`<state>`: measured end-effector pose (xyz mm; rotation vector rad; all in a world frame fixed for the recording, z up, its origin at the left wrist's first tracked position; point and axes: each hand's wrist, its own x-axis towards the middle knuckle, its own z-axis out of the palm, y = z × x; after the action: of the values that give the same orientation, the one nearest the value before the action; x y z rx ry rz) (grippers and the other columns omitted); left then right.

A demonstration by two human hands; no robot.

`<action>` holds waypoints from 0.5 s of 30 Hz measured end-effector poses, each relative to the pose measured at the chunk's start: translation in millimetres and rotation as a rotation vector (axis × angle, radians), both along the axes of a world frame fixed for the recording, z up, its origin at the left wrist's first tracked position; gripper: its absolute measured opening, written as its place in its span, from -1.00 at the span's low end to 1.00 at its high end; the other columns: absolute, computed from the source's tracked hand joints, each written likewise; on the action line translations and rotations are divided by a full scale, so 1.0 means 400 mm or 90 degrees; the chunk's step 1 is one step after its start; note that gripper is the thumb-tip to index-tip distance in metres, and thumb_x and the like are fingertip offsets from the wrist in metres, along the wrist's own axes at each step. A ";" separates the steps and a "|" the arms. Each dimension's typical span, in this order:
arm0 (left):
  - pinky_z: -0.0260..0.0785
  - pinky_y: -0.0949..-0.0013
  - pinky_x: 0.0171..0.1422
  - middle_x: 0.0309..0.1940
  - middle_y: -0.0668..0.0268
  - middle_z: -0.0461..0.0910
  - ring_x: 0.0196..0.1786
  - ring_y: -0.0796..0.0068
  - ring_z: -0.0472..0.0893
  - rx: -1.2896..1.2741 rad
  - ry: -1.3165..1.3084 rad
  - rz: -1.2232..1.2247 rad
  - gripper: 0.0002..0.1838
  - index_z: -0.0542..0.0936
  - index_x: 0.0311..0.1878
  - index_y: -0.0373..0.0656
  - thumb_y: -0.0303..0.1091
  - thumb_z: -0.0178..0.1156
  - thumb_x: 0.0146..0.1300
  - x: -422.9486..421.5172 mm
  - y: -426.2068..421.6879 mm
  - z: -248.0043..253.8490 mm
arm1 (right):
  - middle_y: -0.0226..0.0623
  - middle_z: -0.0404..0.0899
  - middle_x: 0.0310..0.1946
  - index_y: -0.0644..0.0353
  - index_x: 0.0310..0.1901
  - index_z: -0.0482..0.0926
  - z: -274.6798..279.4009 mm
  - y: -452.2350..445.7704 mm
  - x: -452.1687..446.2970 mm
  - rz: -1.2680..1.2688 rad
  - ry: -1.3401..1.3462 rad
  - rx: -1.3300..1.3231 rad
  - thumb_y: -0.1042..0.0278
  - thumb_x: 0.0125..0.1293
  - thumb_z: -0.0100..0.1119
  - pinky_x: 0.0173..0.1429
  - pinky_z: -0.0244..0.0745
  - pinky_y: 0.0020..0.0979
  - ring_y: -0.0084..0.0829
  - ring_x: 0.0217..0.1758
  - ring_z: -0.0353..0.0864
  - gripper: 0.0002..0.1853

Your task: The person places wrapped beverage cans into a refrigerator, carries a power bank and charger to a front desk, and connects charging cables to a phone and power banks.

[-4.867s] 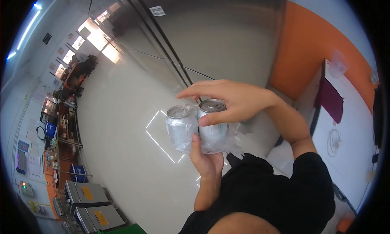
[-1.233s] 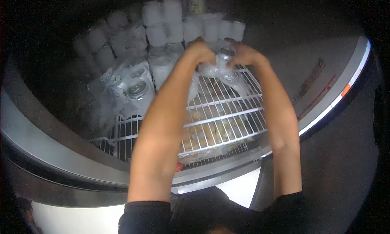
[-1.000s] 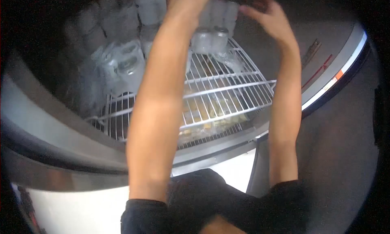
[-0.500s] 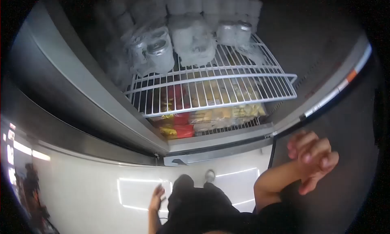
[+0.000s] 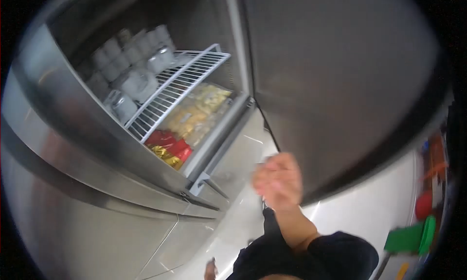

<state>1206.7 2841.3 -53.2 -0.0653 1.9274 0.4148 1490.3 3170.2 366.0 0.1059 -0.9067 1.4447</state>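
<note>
My right hand (image 5: 278,181) is raised in front of the lower edge of the open fridge door (image 5: 340,85), its fingers blurred by motion. Low in the view, my left hand (image 5: 210,269) hangs beside my body, only partly showing. Neither hand touches the cans. Plastic-wrapped silver cans (image 5: 161,60) stand on a white wire shelf (image 5: 180,88) inside the fridge, with several more packs behind and to the left. Beneath the shelf lie bags of yellowish food (image 5: 194,115) and red and gold packets (image 5: 170,148).
The steel fridge front (image 5: 112,148) fills the left side. Glossy pale floor (image 5: 360,221) shows under the door. At the lower right are a green bin (image 5: 406,237) and a red round object (image 5: 424,205).
The view has swung right and the fridge interior now sits at the left, with more of the door showing. My right hand has moved toward the middle. The can packs were released earlier on the shelf.
</note>
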 end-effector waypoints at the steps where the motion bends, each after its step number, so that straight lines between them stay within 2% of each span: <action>1: 0.36 0.21 -0.06 -0.04 0.26 0.46 -0.05 0.36 0.43 0.225 0.027 -0.035 -0.33 0.38 0.24 -0.13 0.20 0.04 0.26 -0.021 0.044 0.107 | -0.26 0.48 -0.34 0.27 0.02 0.33 0.011 -0.043 -0.017 0.062 -0.032 -0.048 0.44 0.21 0.19 -0.25 0.44 -0.49 -0.50 -0.35 0.47 -0.63; 2: 0.18 0.12 0.34 0.31 0.15 0.31 0.32 0.21 0.31 0.330 0.034 -0.072 -0.28 0.26 0.38 -0.13 0.16 0.01 0.30 -0.023 0.135 0.239 | -0.28 0.47 -0.27 0.24 0.03 0.34 0.028 -0.077 -0.039 0.046 -0.080 -0.044 0.43 0.22 0.19 -0.20 0.43 -0.50 -0.53 -0.29 0.47 -0.63; 3: 0.07 0.12 0.42 0.37 0.15 0.24 0.40 0.23 0.22 0.466 0.058 -0.070 -0.20 0.17 0.43 -0.17 0.22 -0.02 0.31 0.027 0.250 0.374 | -0.30 0.45 -0.20 0.22 0.05 0.34 0.043 -0.102 -0.057 0.030 -0.128 -0.035 0.42 0.23 0.19 -0.15 0.42 -0.51 -0.55 -0.24 0.46 -0.62; 4: -0.04 0.14 0.49 0.42 0.15 0.16 0.46 0.24 0.14 0.574 0.073 -0.153 -0.14 0.11 0.44 -0.24 0.27 -0.07 0.32 0.136 0.353 0.588 | -0.28 0.43 -0.16 0.22 0.09 0.31 0.040 -0.120 -0.071 0.025 -0.113 -0.042 0.48 0.23 0.17 -0.15 0.42 -0.50 -0.56 -0.22 0.46 -0.59; 5: -0.06 0.15 0.50 0.43 0.14 0.13 0.46 0.24 0.12 0.672 0.071 -0.195 -0.14 0.10 0.44 -0.26 0.26 -0.08 0.33 0.217 0.445 0.699 | -0.26 0.42 -0.11 0.22 0.12 0.28 0.015 -0.132 -0.088 0.023 -0.102 -0.051 0.54 0.22 0.15 -0.14 0.43 -0.49 -0.58 -0.20 0.45 -0.56; 6: -0.09 0.16 0.51 0.44 0.14 0.10 0.47 0.25 0.10 0.767 0.062 -0.232 -0.15 0.09 0.43 -0.28 0.24 -0.10 0.35 0.272 0.483 0.756 | -0.25 0.40 -0.07 0.23 0.16 0.26 -0.007 -0.148 -0.100 0.024 -0.094 -0.064 0.60 0.22 0.13 -0.14 0.43 -0.48 -0.59 -0.18 0.45 -0.52; 8: -0.10 0.18 0.51 0.44 0.12 0.09 0.47 0.25 0.09 0.817 0.098 -0.125 -0.19 0.08 0.43 -0.31 0.19 -0.13 0.39 0.325 0.479 0.747 | -0.25 0.37 -0.01 0.22 0.18 0.26 -0.067 -0.201 -0.112 0.023 -0.274 0.083 0.51 0.25 0.14 -0.02 0.41 -0.42 -0.54 -0.15 0.46 -0.53; 10: -0.12 0.19 0.52 0.44 0.10 0.08 0.47 0.26 0.08 0.885 0.133 -0.003 -0.23 0.07 0.43 -0.33 0.14 -0.16 0.42 0.378 0.542 0.722 | -0.22 0.42 -0.02 0.23 0.18 0.30 -0.078 -0.251 -0.031 0.199 -0.411 0.359 0.45 0.28 0.12 0.09 0.38 -0.33 -0.42 -0.08 0.49 -0.56; 12: -0.13 0.20 0.52 0.44 0.09 0.08 0.48 0.27 0.08 0.935 0.164 0.129 -0.27 0.06 0.42 -0.36 0.08 -0.19 0.46 0.434 0.597 0.699 | -0.18 0.47 -0.01 0.21 0.20 0.34 -0.122 -0.260 0.066 0.340 -0.464 0.506 0.35 0.29 0.15 0.11 0.40 -0.27 -0.31 -0.01 0.50 -0.54; 14: -0.16 0.22 0.53 0.44 0.07 0.06 0.48 0.25 0.06 1.026 0.093 0.119 -0.25 0.07 0.41 -0.37 0.13 -0.27 0.46 0.382 0.620 0.749 | -0.18 0.51 0.01 0.20 0.23 0.34 -0.207 -0.243 0.178 0.446 -0.597 0.383 0.28 0.30 0.17 0.14 0.41 -0.29 -0.33 0.06 0.49 -0.51; 15: -0.15 0.21 0.54 0.45 0.07 0.04 0.48 0.24 0.05 1.036 0.128 0.168 -0.25 0.06 0.42 -0.36 0.14 -0.29 0.46 0.368 0.652 0.769 | -0.20 0.50 0.02 0.19 0.24 0.33 -0.290 -0.218 0.228 0.458 -0.631 0.223 0.25 0.31 0.18 0.16 0.42 -0.30 -0.35 0.08 0.48 -0.49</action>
<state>1353.8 3102.2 254.4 0.7983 1.2453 2.0591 1581.6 3082.9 250.2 -0.0458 -2.0855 2.0124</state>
